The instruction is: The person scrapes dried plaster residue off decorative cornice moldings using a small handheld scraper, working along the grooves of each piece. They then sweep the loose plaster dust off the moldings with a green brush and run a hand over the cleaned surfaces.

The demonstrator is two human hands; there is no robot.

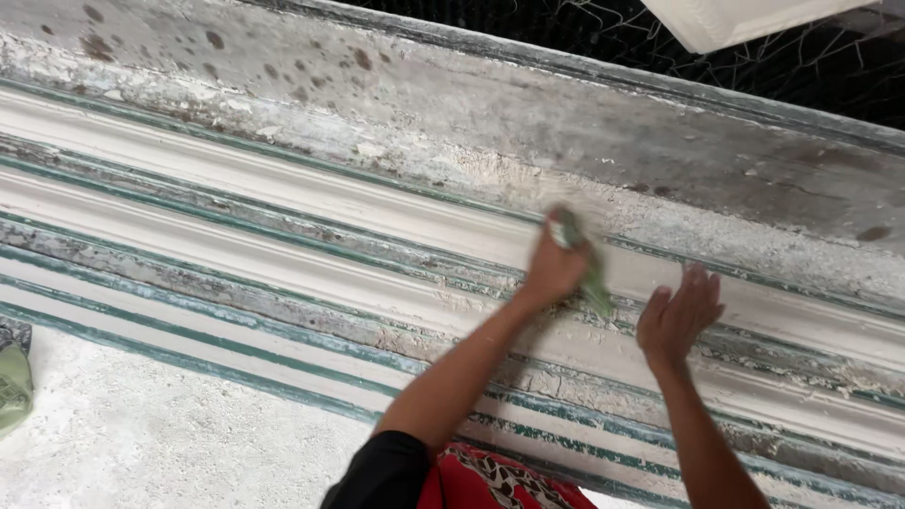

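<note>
Step in hand, by the look of it: wiping or rubbing down the long white moulding (283,203) that lay in a row w/ other profiled strips across the plaster-dusted workbench (141,434). The left hand (554,269) was closed tight round a small green tool or pad (580,259), blurred, so can't tell which; its upper end showed above the knuckles and a lower tail trailed past the heel of the hand toward the near side. That hand pressed it onto the moulding, roughly mid-length of the bench, closer to the far edge than the near one. The right hand (679,316) was open, fingers spread, holding nothing, palm down flat on or just over the next strip, just beside the green piece's trailing end; contact itself hard to judge.

Next move, as a judgement: needs steady pressure along the groove w/o digging into the soft white surface, and the free hand kept clear of the stroke.

Teal-edged strips (189,335) ran parallel nearer the body. A green object (13,386) sat at the bench's left edge, well apart from both hands. Dark netting (584,38) lay beyond the far edge.
</note>
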